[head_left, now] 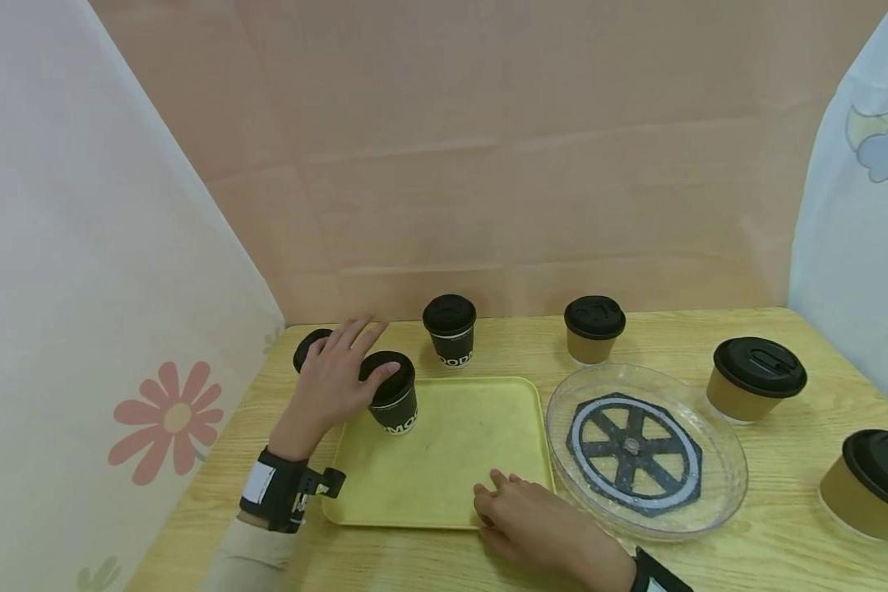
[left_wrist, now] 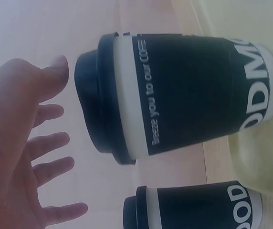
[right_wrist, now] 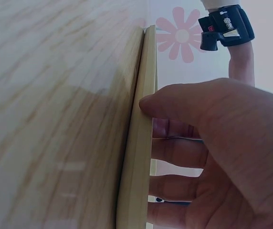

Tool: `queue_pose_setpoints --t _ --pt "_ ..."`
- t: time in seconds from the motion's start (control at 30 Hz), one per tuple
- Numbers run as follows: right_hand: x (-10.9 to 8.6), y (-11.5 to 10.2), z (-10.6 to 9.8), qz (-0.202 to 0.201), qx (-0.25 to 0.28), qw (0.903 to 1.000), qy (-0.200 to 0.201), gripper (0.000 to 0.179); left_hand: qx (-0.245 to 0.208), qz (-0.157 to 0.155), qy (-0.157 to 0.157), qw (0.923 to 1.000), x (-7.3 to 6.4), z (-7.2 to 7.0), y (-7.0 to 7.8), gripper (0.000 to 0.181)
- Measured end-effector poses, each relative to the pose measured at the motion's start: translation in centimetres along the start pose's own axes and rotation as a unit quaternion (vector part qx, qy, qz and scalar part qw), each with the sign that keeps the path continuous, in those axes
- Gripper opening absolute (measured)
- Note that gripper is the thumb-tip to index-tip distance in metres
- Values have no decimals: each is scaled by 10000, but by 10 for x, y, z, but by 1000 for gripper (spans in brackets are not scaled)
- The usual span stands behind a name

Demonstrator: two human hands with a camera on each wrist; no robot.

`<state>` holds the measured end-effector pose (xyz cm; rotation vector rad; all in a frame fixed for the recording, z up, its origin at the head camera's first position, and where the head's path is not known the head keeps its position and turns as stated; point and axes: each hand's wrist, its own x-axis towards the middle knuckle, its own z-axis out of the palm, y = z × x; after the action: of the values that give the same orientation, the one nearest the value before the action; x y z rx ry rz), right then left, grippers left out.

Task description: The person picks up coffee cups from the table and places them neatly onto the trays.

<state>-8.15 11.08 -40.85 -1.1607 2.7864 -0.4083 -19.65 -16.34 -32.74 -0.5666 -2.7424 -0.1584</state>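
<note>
A black paper coffee cup with a black lid [head_left: 395,411] stands upright on the back left corner of a yellow tray [head_left: 459,460]. Over its lid hovers my left hand [head_left: 333,378], fingers spread and thumb beside the lid. A small gap between thumb and lid [left_wrist: 91,100] shows in the left wrist view. Another black cup [head_left: 451,337] stands behind the tray, and a black lid [head_left: 311,344] peeks out past my left hand. At the front right edge of the tray, my right hand [head_left: 533,526] pinches the rim [right_wrist: 139,157], thumb outside and fingers inside.
Right of the tray sits a round clear dish [head_left: 736,485] with a dark wheel-like pattern in it. Kraft-brown cups with black lids stand at the back [head_left: 592,345], at the right [head_left: 740,399] and at the front right [head_left: 858,493]. Cloth walls border the table.
</note>
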Motion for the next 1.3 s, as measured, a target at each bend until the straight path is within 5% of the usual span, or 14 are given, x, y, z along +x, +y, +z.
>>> queue_pose_setpoints --t 0.5,1.03,1.3 --pt "0 0 0 -28 -85 10000 30 13 131 -4 191 9997 1 2 -18 64" --pt "-1 0 0 -9 -18 10000 39 10 936 533 647 9921 1 10 -36 58" --pt "0 0 0 15 -4 10000 -32 12 842 493 662 9930 2 11 -43 57"
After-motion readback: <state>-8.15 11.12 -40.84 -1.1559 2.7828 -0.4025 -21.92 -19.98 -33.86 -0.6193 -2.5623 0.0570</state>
